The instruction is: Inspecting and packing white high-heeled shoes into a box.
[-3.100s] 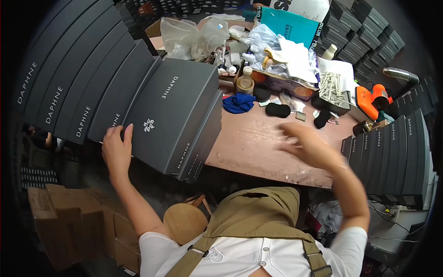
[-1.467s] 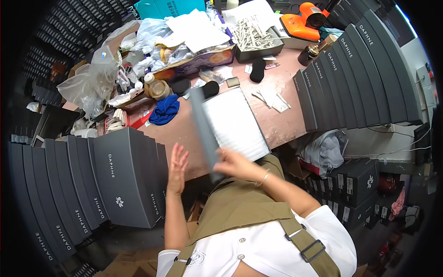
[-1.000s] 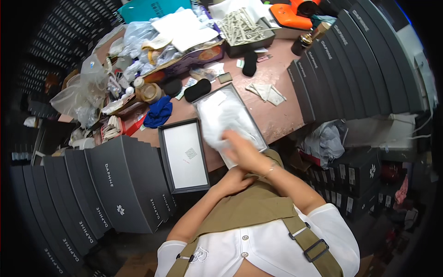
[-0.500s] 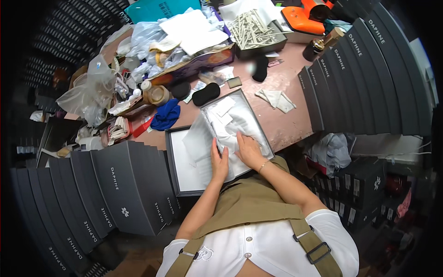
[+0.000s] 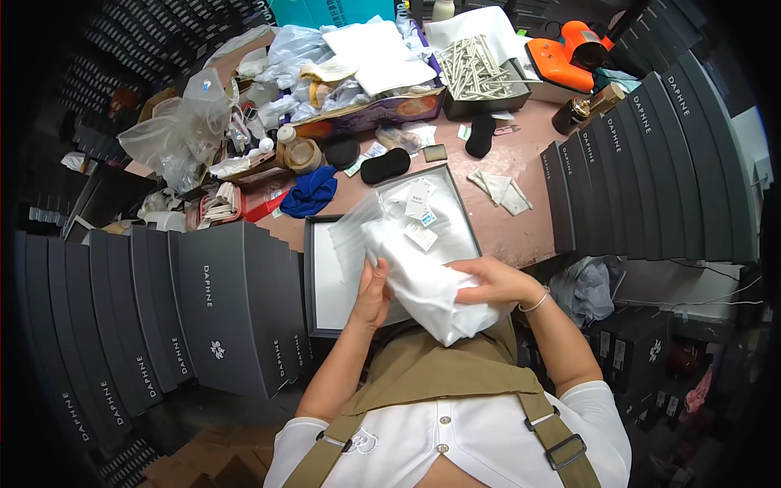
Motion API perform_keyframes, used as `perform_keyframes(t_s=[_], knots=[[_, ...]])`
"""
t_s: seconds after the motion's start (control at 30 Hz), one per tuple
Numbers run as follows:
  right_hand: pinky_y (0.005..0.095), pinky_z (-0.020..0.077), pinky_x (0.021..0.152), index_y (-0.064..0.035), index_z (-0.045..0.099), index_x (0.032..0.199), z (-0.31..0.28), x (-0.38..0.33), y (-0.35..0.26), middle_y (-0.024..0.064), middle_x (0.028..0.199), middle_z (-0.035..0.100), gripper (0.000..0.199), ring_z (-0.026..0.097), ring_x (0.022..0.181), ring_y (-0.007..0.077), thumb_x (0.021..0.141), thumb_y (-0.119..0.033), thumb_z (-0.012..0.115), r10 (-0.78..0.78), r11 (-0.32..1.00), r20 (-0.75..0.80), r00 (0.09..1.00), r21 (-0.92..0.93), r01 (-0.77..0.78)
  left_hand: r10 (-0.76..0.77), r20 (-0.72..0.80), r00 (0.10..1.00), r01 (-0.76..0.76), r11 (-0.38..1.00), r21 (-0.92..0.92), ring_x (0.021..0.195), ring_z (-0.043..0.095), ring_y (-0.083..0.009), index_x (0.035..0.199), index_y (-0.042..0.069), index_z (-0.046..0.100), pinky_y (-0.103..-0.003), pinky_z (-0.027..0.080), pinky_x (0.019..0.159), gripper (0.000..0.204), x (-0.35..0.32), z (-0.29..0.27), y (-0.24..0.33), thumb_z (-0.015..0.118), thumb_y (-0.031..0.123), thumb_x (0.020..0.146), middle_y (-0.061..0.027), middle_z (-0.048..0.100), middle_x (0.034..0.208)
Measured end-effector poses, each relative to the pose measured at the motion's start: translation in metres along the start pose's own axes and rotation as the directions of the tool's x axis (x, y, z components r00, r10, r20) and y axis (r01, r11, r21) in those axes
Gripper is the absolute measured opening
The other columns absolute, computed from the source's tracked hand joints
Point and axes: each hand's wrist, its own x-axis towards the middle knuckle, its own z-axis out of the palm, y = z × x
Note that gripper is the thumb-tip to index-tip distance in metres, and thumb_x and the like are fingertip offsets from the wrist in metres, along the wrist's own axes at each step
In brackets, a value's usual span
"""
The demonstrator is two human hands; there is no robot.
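"Where does the main object lie?"

"Centre: a soft white wrapped bundle, elongated, in what looks like thin tissue or cloth. It lies aslant over the near part of a rectangular dark grey cardboard box base on the worn pinkish desk, its near end jutting toward the olive-brown apron. Whether its far end rests on the box's contents cannot be told"

"And the two hands?"

"Both engaged. The right hand has its grip closed on the bundle's near right side, thumb above; the left hand has its grip closed around the left edge, some fingers hidden behind the wrapping"

"What lies about them?"

"Left of the base, an upturned dark grey cardboard lid with a white lining, partly covered by a translucent, ribbed, pale sheet. Beyond the bundle's middle, small white rectangular paper tags"

"How would it handle?"

"Light, I would judge, and yielding outside; any firmer core is hidden. The wrapping could slip or tear under a pinch, so support from beneath at both sides, with spread fingers, seems the sounder hold, clear of the loose tags"
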Motion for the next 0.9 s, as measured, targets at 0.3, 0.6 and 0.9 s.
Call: perform_keyframes(t_s=[0.3, 0.6, 0.9], knots=[[0.0568, 0.0212, 0.111, -0.0042, 0.059, 0.117, 0.093, 0.067, -0.002, 0.0141, 0.123, 0.056, 0.039, 0.048, 0.123, 0.0291, 0.081, -0.02, 0.055, -0.574, 0.314, -0.216, 0.79, -0.949, -0.032, -0.144, -0.248, 0.958, -0.011, 0.847, -0.532, 0.12, 0.052, -0.0307, 0.134, 0.006, 0.045, -0.044, 0.042, 0.101, 0.066, 0.001, -0.008, 0.004, 0.046, 0.056, 0.091, -0.0139, 0.052, 0.132], [0.0437, 0.0342, 0.107, -0.0047, 0.047, 0.135, 0.066, 0.001, -0.039, 0.02, 0.139, 0.046, 0.069, 0.046, 0.126, 0.0392, 0.075, -0.016, 0.077, -0.486, 0.839, -0.56, 0.671, -0.513, 0.18, 0.092, -0.205, 0.975, -0.176, 0.881, -0.439, 0.114, 0.057, -0.0315, 0.137, 0.007, 0.042, -0.043, 0.048, 0.096, 0.079, -0.006, -0.048, 0.04, 0.033, 0.069, 0.089, -0.0159, 0.055, 0.128], [0.0306, 0.0478, 0.09, 0.0042, 0.054, 0.125, 0.097, 0.043, 0.042, 0.0084, 0.115, 0.062, 0.042, 0.06, 0.101, 0.0155, 0.095, -0.025, 0.06, 0.256, 0.518, -0.417, 0.872, 0.821, 0.24, 0.203, 0.157, 0.966, -0.164, 0.959, -0.232, 0.132, 0.04, -0.0249, 0.144, 0.007, 0.033, -0.041, 0.029, 0.111, 0.085, -0.022, -0.013, -0.056, 0.045, 0.069, 0.087, -0.0122, 0.045, 0.14]])
